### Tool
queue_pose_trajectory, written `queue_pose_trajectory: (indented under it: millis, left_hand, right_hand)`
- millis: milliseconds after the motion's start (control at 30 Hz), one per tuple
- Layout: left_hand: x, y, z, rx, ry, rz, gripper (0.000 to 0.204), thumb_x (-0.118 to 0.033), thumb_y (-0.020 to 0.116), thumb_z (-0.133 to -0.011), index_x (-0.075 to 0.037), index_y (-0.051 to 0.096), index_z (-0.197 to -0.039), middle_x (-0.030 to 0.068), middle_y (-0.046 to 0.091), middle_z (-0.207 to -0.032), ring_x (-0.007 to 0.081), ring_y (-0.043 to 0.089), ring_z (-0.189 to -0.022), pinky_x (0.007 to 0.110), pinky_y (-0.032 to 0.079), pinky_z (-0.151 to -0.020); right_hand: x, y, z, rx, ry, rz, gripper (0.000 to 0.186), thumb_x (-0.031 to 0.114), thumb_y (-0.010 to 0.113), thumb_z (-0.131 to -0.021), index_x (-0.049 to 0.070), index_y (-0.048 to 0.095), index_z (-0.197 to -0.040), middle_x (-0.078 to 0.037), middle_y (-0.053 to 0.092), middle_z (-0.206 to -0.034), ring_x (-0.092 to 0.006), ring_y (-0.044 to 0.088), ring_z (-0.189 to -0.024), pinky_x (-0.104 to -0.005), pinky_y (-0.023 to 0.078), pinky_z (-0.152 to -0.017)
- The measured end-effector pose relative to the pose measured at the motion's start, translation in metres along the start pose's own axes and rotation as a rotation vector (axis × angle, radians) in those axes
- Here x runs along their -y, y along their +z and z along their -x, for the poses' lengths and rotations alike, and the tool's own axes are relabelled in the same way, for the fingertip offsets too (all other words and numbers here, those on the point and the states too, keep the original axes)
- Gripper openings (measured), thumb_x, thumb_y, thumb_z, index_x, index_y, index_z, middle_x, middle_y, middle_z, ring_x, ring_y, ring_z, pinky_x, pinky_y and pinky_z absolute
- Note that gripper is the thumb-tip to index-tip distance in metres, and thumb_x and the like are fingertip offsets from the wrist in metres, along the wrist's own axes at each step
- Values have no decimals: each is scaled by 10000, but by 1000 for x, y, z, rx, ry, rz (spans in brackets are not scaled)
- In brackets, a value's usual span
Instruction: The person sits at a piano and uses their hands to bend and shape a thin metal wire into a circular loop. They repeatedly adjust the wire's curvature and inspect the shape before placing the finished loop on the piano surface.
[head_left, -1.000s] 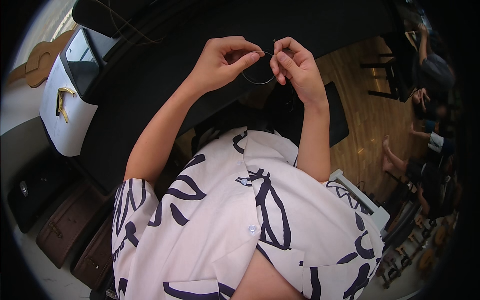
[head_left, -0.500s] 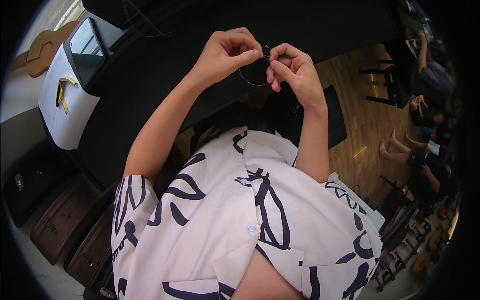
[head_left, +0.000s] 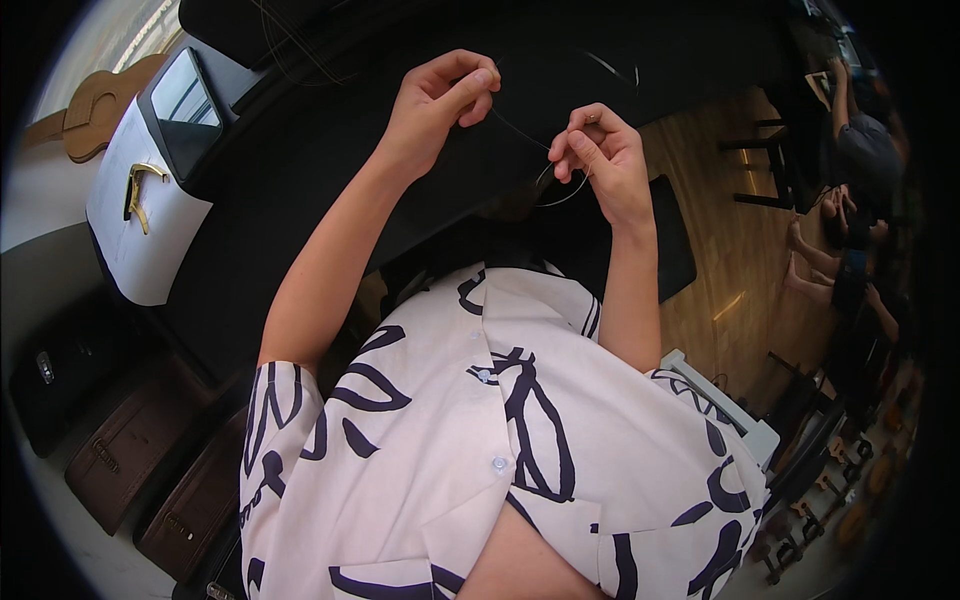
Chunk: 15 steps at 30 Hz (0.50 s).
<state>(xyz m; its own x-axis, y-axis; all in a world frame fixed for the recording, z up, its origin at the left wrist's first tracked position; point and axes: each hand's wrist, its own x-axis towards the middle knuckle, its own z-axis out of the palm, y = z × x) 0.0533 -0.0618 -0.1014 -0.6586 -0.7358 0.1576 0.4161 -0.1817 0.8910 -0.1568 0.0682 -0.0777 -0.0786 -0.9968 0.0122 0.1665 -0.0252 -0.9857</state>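
Note:
A thin wire-like string [head_left: 519, 131] runs over the black table [head_left: 300, 150]. My left hand [head_left: 450, 95] is closed in a pinch on it, raised at the upper middle, and part of the string arches away above that hand. Lower and to the right, my right hand [head_left: 597, 155] pinches the same string between thumb and fingers, with a small loop hanging beneath it. The two hands are apart, with the string between them.
At the left are a white sheet [head_left: 150, 250] with a gold clamp-like tool [head_left: 138, 200], a dark tablet [head_left: 185, 100], a wooden guitar shape [head_left: 90, 125] and brown cases [head_left: 115, 460]. Several people [head_left: 860, 150], dark chairs [head_left: 765, 170] and hanging instruments [head_left: 850, 520] are at the right.
My hands have moved apart, the left up and slightly left, the right lower. The string's coil has opened out, with a length now arching upward and spanning between them.

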Motion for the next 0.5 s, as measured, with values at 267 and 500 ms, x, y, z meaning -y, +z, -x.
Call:
queue_pose_trajectory:
  millis: [267, 500]
  left_hand:
    - [5, 5, 3, 19, 80, -308, 204, -250, 620, -1035, -53, 671, -1033, 61, 698, -930, 140, 685, -823, 259, 522, -691]
    - [4, -1, 6, 26, 72, -322, 153, -184, 629, -1025, -36, 663, -1045, 78, 691, -1011, 171, 702, -913, 297, 562, -813]
  right_hand:
    - [-5, -17, 18, -169, -127, -22, 117, 121, 707, -961, 19, 655, -982, -127, 697, -1027, -140, 679, -753, -255, 545, -663]
    - [-4, -35, 42, -218, -161, -93, 106, 130, 670, -989, 31, 633, -999, -135, 709, -1033, -165, 703, -795, -266, 557, -680]
